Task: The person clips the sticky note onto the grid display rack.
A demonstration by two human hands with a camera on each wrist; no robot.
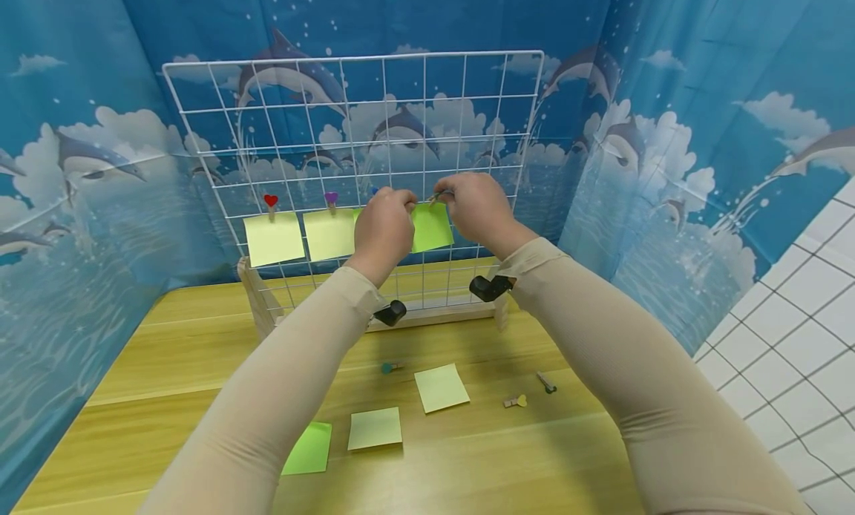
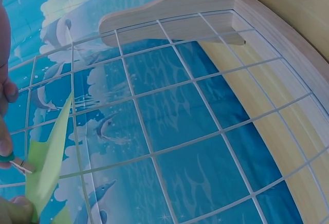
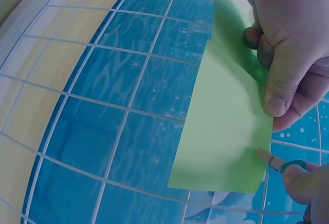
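A white wire grid (image 1: pixel 424 136) stands upright, and my left hand (image 1: pixel 386 229) pinches a bright green sticky note (image 1: pixel 433 229) against it by the note's upper edge. In my right hand (image 1: pixel 482 207) is a small wooden clothespin (image 3: pixel 270 159) with a green decorated end, pinched between thumb and finger. The clothespin's tip overlaps the note's edge in the right wrist view. Behind the left hand, another green note (image 3: pixel 231 26) partly shows. Further left, two pale yellow notes (image 1: pixel 274 238) hang from clothespins with a red heart (image 1: pixel 270 201) and a purple heart (image 1: pixel 331 197).
On the wooden table (image 1: pixel 194 352) lie two pale yellow notes (image 1: pixel 441 388), a green note (image 1: pixel 310 448) partly under the left forearm, and loose clothespins (image 1: pixel 514 401). The grid's wooden base (image 1: pixel 434 315) sits at the back. Dolphin-print curtains (image 1: pixel 668 129) surround the table.
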